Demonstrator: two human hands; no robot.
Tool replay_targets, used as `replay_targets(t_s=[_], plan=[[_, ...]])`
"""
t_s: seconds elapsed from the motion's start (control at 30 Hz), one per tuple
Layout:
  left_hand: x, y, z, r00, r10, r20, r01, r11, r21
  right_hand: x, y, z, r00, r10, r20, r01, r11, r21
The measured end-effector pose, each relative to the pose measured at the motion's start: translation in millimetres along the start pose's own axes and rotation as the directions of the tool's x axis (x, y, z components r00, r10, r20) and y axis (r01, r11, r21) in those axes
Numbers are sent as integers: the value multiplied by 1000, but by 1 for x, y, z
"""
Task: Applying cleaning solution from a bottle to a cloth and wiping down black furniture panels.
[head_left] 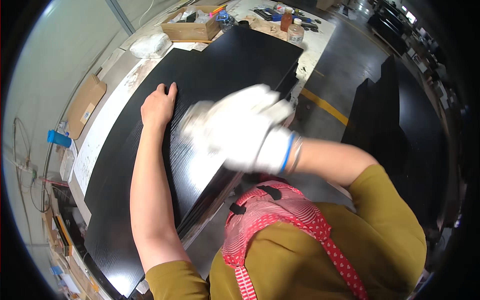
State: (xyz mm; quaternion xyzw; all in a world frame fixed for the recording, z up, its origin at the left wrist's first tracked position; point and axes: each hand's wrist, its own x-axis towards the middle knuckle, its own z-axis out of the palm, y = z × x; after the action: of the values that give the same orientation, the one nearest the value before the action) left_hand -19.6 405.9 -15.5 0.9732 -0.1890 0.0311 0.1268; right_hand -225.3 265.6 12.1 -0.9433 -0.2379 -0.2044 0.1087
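Note:
My bare left hand (pixel 158 107) rests on the wood-grained black panel (pixel 120 165), its fingers stretched toward the far side and lying flat. My right hand (pixel 245 131) wears a white work glove with a blue-edged cuff. It is over the right part of the black panels, and motion blurs it. Greyish white fabric shows at its left end; whether that is the glove's own fingers or a separate cloth I cannot make out. A stepped black panel (pixel 240 55) spreads beyond both hands, and more panels are stacked under the near edge.
On the far white worktable (pixel 317 37) are a cardboard box (pixel 192 31), a white wrapped bundle (pixel 151 45) and bottles (pixel 295 32). A brown cardboard piece (pixel 87 106) and a blue cylinder (pixel 59 138) lie left. More black panels (pixel 395 120) stand right, past a yellow floor line (pixel 325 106).

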Motion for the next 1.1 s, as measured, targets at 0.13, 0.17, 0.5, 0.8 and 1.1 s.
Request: replay_targets(t_s=[0.13, 0.17, 0.5, 0.8, 1.1], plan=[[-1, -24, 3, 993, 110, -37, -110, 994, 7, 0, -119, 38, 966, -196, -168, 247, 893, 377], [-8, -41, 2, 969, 223, -108, -223, 975, 15, 3, -113, 36, 965, -230, -129, 263, 859, 439], [-212, -265, -94, 1000, -17, 21, 16, 999, 39, 0, 22, -7, 978, 194, -83, -192, 981, 26], [-200, -274, -81, 997, -67, -27, 68, 997, 25, 33, -116, 57, 975, -171, -144, 222, 827, 516], [-208, -255, -84, 995, -26, -93, 31, 998, 59, 18, -90, 48, 971, -65, -229, 56, 997, -45]])
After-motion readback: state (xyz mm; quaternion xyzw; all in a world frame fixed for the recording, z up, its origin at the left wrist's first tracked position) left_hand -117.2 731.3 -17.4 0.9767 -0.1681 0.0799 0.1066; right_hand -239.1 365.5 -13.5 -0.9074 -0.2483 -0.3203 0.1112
